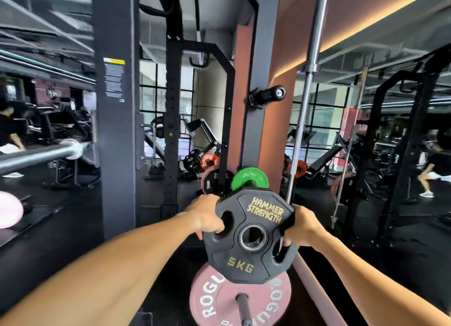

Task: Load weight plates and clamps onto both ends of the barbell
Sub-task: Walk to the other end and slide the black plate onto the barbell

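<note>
A person holds a black 5 kg plate (249,235) upright at arm's length, the left hand (207,215) and right hand (301,228) each curled through a grip hole at its edges. Below it hangs a pink plate (240,299) on a storage peg; a green plate (250,179) sits behind. The barbell (36,157) lies racked well to the left.
</note>
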Motion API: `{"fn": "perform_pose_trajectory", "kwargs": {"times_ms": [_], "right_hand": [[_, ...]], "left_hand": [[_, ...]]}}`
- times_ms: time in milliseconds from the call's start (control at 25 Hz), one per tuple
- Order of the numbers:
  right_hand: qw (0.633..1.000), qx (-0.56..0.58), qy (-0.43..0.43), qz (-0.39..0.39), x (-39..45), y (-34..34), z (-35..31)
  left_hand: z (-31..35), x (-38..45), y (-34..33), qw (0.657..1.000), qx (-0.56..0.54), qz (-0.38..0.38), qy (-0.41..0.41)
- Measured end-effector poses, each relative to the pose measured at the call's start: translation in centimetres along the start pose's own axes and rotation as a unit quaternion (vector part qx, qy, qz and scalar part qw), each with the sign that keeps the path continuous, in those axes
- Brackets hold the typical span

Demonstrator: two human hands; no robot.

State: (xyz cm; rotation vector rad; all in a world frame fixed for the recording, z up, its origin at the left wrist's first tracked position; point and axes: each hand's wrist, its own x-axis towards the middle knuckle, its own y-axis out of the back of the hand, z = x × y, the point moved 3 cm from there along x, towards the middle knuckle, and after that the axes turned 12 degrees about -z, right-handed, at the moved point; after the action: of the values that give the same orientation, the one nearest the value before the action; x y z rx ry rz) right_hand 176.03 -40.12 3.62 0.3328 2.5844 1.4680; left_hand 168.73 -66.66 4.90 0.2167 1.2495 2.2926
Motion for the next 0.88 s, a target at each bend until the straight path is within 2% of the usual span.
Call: {"fn": "perform_pose_trajectory", "kwargs": {"times_ms": [200,360,640,880], "right_hand": [[0.994,-0.048,0.096,0.012,-2.8,-0.8,-10.7],[0.977,-0.02,0.211,-0.011,-3.6,-3.3,-19.8],[0.911,0.023,0.383,-0.148,-6.3,-10.1,-34.4],[0.859,0.042,0.465,-0.209,-8.9,-13.6,-43.2]], "left_hand": [[-4.4,-9.4,6.4,0.996,-0.01,0.07,0.048],[-8.4,-16.7,11.6,0.984,0.0,0.139,0.109],[-15.0,-30.6,17.0,0.938,-0.003,0.226,0.261],[-18.1,-38.2,19.6,0.898,-0.019,0.292,0.329]]}}
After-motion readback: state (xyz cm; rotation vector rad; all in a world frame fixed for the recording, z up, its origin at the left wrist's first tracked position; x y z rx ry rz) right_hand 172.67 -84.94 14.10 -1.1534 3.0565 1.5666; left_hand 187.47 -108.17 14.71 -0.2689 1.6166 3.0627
